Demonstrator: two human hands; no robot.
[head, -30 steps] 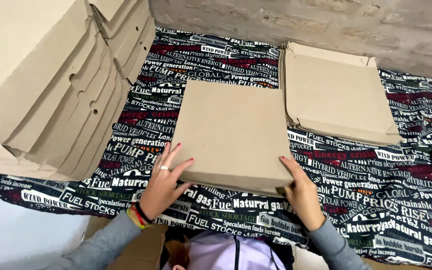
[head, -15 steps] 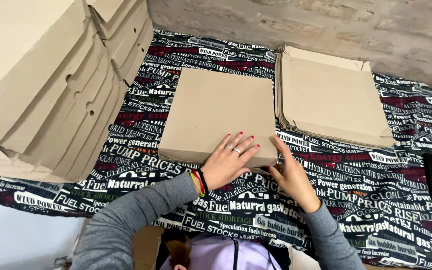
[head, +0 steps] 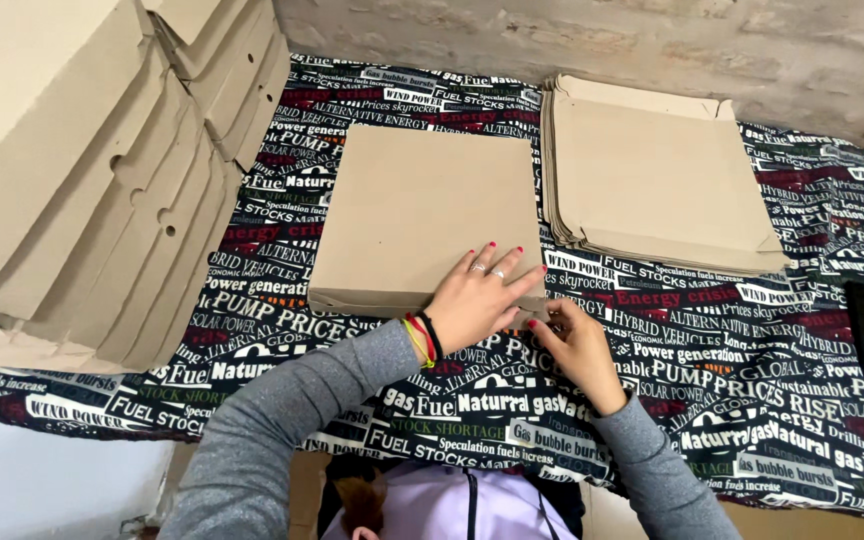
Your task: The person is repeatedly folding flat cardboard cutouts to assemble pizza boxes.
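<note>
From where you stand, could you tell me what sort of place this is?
Probably a small box-folding workstation: folded boxes lean at the left, flat blanks are piled at the right, and a box lies on the cloth-covered table.

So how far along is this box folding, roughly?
Done, it seems: a leaning stack of folded boxes at the left. In hand: a closed box on the printed cloth, the left hand flat on its near right corner, the right hand at that corner's edge. Left: a pile of flat cardboard blanks beside it.
</note>
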